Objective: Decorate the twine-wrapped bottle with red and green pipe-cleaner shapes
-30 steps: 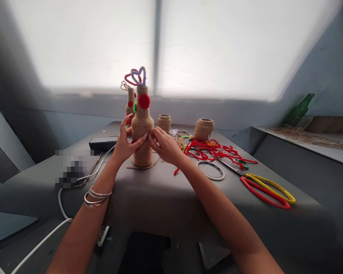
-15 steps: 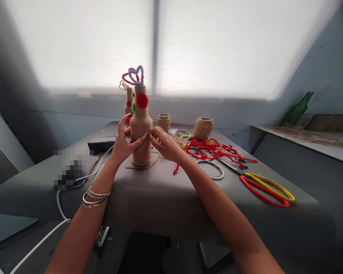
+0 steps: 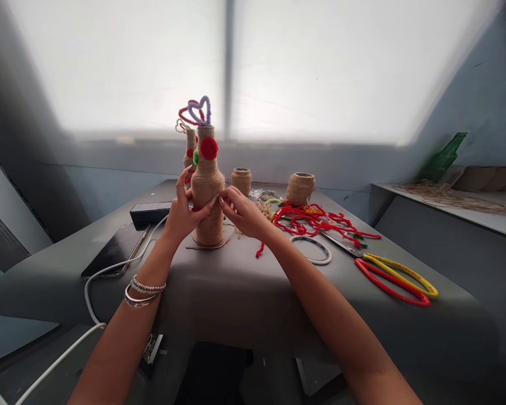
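Hands (image 3: pixel 180 215) touch twine-wrapped bottle (image 3: pixel 207 183) (scissors (image 3: pixel 398 275) markings too small to read).

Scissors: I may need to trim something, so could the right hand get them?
Probably yes: the scissors lie beside the right forearm, handles uncovered, though the right hand is busy at the twine-wrapped bottle.

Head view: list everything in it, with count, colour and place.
Wrapped bottles: 2, tan, one between hands, one behind
Hearts: at least 3, purple, red, pale green, atop bottles
Pompoms: several, red, green, on bottles
Jars: 2, tan, rear
Strands: several, mostly red, right
Ring: 1, white, right
Scissors: 1, red-yellow handles, right
Phone: 1, dark, left
Box: 1, black, behind phone
Cable: count unclear, white, left
Glass bottle: 1, green, right shelf
Table: 1, grey, centre
Left hand: 1, bare, holding nearer bottle
Right hand: 1, bare, fingers at nearer bottle
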The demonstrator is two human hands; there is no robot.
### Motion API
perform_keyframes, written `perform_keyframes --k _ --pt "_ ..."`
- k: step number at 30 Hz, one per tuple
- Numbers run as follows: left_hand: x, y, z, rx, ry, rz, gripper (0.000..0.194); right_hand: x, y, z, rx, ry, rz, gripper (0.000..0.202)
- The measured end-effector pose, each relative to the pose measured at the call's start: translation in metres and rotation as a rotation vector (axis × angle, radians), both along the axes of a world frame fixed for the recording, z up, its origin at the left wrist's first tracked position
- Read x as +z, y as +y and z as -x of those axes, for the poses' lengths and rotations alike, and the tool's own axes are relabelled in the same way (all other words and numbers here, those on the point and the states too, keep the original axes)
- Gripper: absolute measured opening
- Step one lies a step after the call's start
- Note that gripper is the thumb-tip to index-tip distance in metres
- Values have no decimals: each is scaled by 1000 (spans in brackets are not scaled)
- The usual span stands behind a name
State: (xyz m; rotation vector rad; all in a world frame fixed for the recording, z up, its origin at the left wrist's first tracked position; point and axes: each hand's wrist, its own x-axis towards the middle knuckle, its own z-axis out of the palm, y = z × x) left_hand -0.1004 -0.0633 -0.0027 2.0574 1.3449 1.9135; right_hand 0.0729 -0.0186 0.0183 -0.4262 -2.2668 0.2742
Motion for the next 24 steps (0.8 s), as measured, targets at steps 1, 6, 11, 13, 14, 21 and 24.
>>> perform_keyframes --k 1,6,11,13,14,21,24 --pt "0 0 0 19 18 4 89 0 0 0 2 1 1 11" --pt "1 -3 0 72 69 22 85 1 -1 0 8 0 20 10" --pt "2 -5 1 81 95 48 83 1 -2 0 6 1 24 10" --pt "2 -4 3 80 110 62 83 1 -2 0 0 0 25 10" --pt "2 -4 4 81 117 64 83 1 -2 0 0 -1 26 10" --pt "3 -5 5 81 145 58 85 2 -3 1 8 3 24 11" --pt "4 -6 2 108 124 68 86 2 -3 0 9 4 17 11"
